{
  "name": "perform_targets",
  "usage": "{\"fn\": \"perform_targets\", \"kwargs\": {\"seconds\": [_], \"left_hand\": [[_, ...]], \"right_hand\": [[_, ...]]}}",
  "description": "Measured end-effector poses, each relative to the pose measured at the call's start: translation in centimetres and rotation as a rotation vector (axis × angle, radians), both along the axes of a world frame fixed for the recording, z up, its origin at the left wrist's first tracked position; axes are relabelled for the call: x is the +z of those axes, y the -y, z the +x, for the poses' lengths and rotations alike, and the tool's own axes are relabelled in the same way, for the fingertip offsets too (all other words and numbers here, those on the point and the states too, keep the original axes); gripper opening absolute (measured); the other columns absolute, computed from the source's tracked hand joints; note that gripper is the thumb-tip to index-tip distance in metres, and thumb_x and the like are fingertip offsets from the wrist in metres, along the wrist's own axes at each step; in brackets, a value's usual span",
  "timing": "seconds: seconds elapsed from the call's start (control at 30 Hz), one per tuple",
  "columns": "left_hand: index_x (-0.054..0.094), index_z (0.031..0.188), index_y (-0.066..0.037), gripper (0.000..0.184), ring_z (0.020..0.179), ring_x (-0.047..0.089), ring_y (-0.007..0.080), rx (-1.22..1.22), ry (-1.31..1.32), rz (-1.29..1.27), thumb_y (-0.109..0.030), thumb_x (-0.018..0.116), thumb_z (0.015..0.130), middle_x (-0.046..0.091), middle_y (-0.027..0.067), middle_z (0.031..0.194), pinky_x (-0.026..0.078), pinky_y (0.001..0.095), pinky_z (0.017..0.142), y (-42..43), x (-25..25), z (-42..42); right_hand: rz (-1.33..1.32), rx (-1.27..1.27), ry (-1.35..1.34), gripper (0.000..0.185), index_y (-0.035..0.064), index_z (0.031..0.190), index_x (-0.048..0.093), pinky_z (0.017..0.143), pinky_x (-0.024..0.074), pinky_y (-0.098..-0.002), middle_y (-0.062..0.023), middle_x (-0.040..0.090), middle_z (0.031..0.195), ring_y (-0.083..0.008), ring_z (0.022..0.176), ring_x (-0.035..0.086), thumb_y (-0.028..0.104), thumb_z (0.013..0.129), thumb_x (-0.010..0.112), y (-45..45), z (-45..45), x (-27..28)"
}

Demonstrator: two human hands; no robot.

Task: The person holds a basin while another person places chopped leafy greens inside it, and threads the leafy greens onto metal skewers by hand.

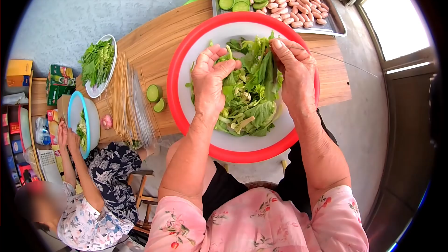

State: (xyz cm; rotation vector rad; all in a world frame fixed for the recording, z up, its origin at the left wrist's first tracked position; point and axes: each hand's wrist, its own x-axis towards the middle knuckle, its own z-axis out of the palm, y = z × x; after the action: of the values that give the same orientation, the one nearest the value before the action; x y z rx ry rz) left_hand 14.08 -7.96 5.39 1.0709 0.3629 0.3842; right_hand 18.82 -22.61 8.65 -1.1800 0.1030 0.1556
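Note:
A pinch of my right hand (293,72) grips a thin metal skewer (345,60), whose length sticks out to the right. Leafy greens (268,67) hang by its fingertips, and whether they are threaded on the skewer is unclear. My left hand (212,77) is closed, with a green stem (229,52) showing between its thumb and fingers. Both hands are above a white basin (184,98) with a red rim. Loose lettuce-like leaves (254,116) lie inside it.
A metal tray (337,27) carries sausages (303,4) and green slices (227,2). On the wooden table (158,28) lie bamboo skewers (122,98), metal skewers (142,112), a cut green vegetable (154,93) and a plate of greens (97,63). At left, another person works over a blue-rimmed bowl (94,123).

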Motion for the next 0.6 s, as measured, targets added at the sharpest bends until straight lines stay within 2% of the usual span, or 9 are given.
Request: {"fn": "perform_targets", "kwargs": {"seconds": [0.07,0.17,0.3,0.37,0.6], "left_hand": [[0.055,0.104,0.006,0.028,0.077,0.062,0.0166,-0.066,-0.132,-0.091,0.001,0.064,0.077,0.062,0.0103,0.087,0.049,0.0252,0.072,-0.1,0.29,-0.14],[0.055,0.105,0.008,0.032,0.077,0.062,0.0171,-0.053,-0.121,-0.147,0.001,0.065,0.076,0.061,0.0105,0.088,0.049,0.0251,0.073,-0.33,0.05,-0.03],[0.057,0.101,0.007,0.026,0.077,0.062,0.0169,-0.035,-0.129,-0.16,0.0,0.065,0.077,0.062,0.0105,0.088,0.048,0.0258,0.073,-0.41,0.02,0.1],[0.058,0.099,0.007,0.024,0.076,0.061,0.0167,-0.02,-0.104,-0.138,-0.001,0.064,0.077,0.063,0.0111,0.084,0.049,0.0266,0.073,-0.45,-0.14,0.12],[0.059,0.098,0.006,0.022,0.074,0.061,0.0161,-0.046,-0.125,-0.183,-0.002,0.063,0.078,0.064,0.0131,0.077,0.049,0.0265,0.073,-0.53,0.83,0.12]], "right_hand": [[-0.044,0.042,0.048,0.017,0.0014,0.093,0.065,0.071,0.0456,-0.021,-0.0037,0.064,0.081,-0.0082,0.074,0.057,0.015,0.083,0.063,-0.05,-0.24,0.34],[-0.127,0.049,0.043,0.017,0.0007,0.093,0.065,0.073,0.0451,-0.0214,-0.0038,0.065,0.082,-0.0083,0.075,0.057,0.015,0.084,0.063,-0.19,-0.57,0.87],[-0.175,0.056,0.106,0.017,0.0,0.093,0.065,0.073,0.0448,-0.0214,-0.0039,0.065,0.081,-0.008,0.075,0.057,0.014,0.083,0.064,-0.36,-0.6,0.56],[-0.186,0.037,0.144,0.017,-0.0044,0.087,0.066,0.058,0.0434,-0.0184,-0.0005,0.063,0.076,-0.0037,0.065,0.052,0.012,0.082,0.065,-0.62,-0.71,0.59],[-0.219,0.053,0.155,0.017,-0.0046,0.087,0.066,0.058,0.0436,-0.0185,-0.0006,0.063,0.078,-0.0039,0.066,0.053,0.011,0.083,0.064,-0.85,-0.7,0.53]]}}
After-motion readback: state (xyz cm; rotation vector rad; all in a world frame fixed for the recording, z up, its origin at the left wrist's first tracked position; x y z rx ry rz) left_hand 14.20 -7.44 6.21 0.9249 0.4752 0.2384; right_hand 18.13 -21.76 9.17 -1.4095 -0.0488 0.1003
